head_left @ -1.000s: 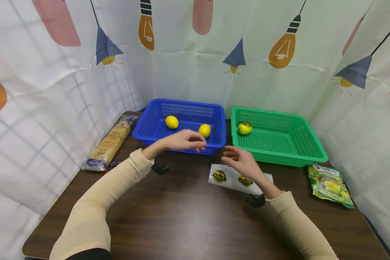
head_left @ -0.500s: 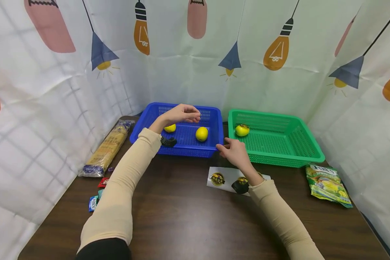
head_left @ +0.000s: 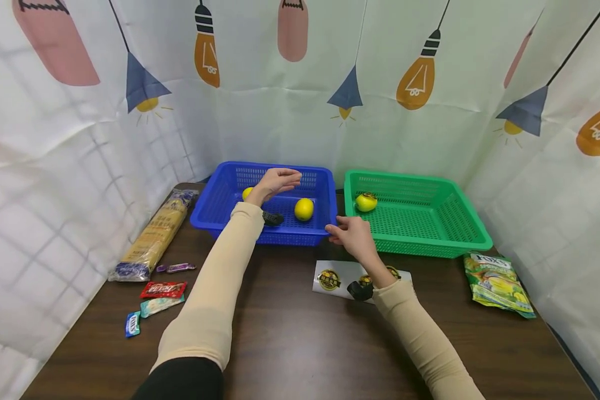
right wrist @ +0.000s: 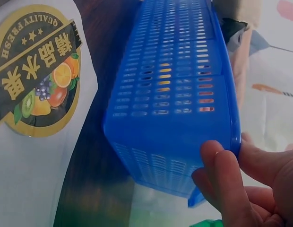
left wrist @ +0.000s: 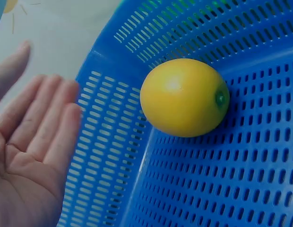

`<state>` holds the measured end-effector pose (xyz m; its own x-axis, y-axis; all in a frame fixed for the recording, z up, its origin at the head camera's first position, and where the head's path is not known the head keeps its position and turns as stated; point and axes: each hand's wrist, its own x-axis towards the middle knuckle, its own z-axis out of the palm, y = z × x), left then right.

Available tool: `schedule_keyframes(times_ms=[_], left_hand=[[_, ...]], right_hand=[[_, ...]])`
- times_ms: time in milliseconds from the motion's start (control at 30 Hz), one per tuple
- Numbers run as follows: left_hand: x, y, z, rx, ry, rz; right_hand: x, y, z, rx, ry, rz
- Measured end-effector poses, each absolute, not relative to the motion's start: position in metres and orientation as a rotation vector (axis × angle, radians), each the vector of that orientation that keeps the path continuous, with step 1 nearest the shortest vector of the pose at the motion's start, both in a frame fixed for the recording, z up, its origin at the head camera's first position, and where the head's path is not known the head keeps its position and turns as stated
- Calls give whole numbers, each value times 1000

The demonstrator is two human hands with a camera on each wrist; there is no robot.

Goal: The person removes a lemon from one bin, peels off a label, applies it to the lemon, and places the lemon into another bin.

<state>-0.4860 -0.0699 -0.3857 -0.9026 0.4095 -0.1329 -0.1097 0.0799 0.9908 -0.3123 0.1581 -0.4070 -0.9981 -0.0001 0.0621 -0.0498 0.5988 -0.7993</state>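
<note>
The blue plastic basket point(head_left: 295, 239) stands at the back, holding two yellow lemon-like fruits: one in plain sight point(head_left: 304, 209), the other partly hidden behind my left wrist. Over that basket hovers my left hand point(head_left: 275, 183), fingers extended and nothing held; the left wrist view shows the palm point(left wrist: 35, 161) apart from a fruit point(left wrist: 184, 97). My right hand point(head_left: 354, 236) pinches the basket's front right corner rim, thumb on one side and fingertips point(right wrist: 212, 153) on the other. Right of it, the green basket point(head_left: 430, 247) contains a yellow fruit with a dark calyx point(head_left: 366, 202).
A white label sheet point(head_left: 325, 283) lies under my right forearm. Left on the table are a long noodle-like packet point(head_left: 155, 236), a red wrapper point(head_left: 163, 289) and several small candies point(head_left: 161, 305). A green Fox's bag point(head_left: 500, 283) lies right. Patterned curtains point(head_left: 260, 111) surround the table.
My left hand has risen and moved farther over the blue basket. My right hand has reached the blue basket's corner and taken its rim. Small candies at left have come into view.
</note>
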Motion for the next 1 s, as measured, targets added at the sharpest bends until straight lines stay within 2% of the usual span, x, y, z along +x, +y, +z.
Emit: schedule_keyframes(times_ms=[267, 633, 1000], left_hand=[[-491, -64, -397, 385, 2222, 1501], [-490, -50, -411, 654, 2387, 880], [-489, -44, -414, 638, 2348, 734]], right_hand=[[-313, 156, -405, 46, -2773, 1357], [-313, 159, -407, 41, -2763, 1353], [-311, 158, -409, 27, -2777, 1307]])
